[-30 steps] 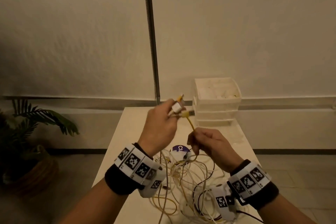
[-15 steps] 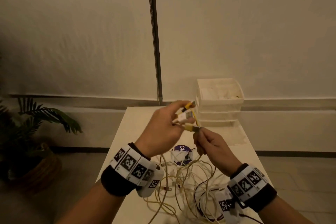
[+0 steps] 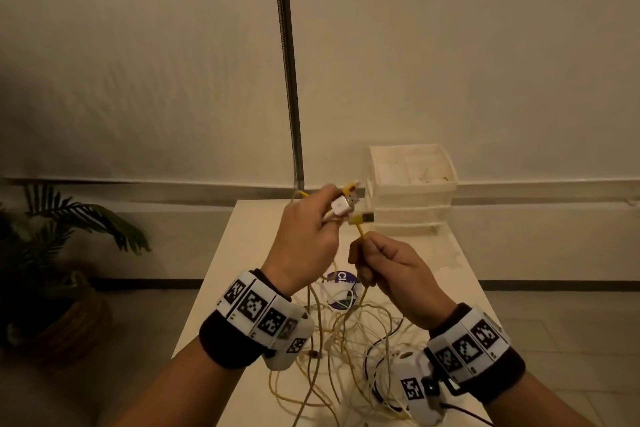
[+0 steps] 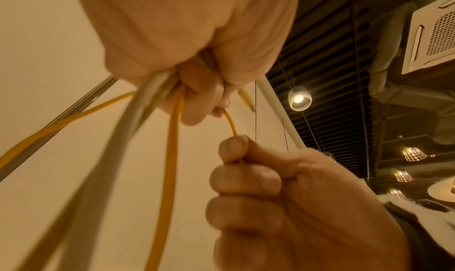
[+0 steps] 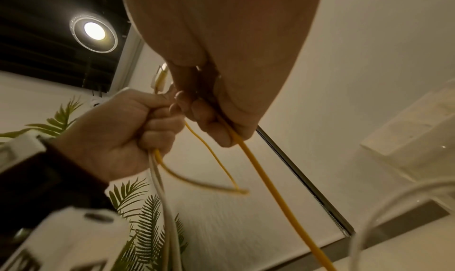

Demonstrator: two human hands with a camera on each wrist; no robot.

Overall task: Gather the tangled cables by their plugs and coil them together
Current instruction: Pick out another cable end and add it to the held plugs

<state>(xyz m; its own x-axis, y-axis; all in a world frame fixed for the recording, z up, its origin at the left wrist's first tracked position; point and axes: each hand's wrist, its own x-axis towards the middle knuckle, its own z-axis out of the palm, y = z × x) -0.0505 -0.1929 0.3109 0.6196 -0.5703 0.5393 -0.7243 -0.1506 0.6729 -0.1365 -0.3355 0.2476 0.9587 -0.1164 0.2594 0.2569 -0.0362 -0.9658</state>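
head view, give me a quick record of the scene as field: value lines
left hand: left hand holds a bundle of plugs, white plug foremost
right hand: right hand pinches the yellow cable just below its yellow plug
loose cables: tangled pile on the table
behind: stacked white drawers
left side: potted plant

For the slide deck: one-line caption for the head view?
Left hand holds gathered plugs; right hand grips yellow cable above the tangle.
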